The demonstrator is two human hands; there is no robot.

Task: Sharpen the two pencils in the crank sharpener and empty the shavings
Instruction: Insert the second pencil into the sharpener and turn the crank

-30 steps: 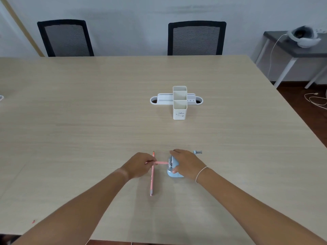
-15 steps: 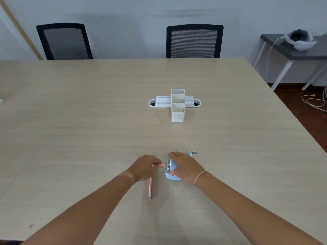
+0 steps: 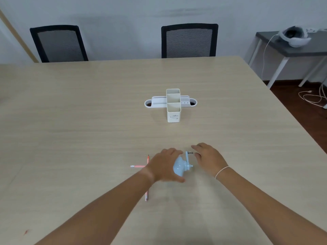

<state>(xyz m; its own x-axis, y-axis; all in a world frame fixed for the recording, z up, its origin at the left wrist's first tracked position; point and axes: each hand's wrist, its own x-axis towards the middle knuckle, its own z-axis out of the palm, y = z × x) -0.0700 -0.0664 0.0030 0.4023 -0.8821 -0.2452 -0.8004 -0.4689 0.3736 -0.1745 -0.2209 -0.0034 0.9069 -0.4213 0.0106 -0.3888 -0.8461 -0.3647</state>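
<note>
The light-blue crank sharpener (image 3: 180,167) stands on the table near me, its crank handle (image 3: 189,153) pointing up and right. My left hand (image 3: 163,166) wraps over the sharpener's left side and holds it. A pink pencil (image 3: 137,166) pokes out horizontally to the left of that hand; its tip end is hidden under the hand. The second pink pencil (image 3: 147,196) lies lengthwise on the table, crossing under my left wrist. My right hand (image 3: 209,159) is just right of the sharpener, fingers apart, with the fingertips at the end of the crank handle.
A white desk organiser (image 3: 173,105) stands at the table's middle, well beyond the sharpener. Two black chairs (image 3: 189,41) are at the far edge. A grey side table (image 3: 292,48) with a headset stands at right, with cables on the floor below.
My left hand let go of the horizontal pencil and slid right onto the sharpener. My right hand left the sharpener body and moved right to the crank handle.
</note>
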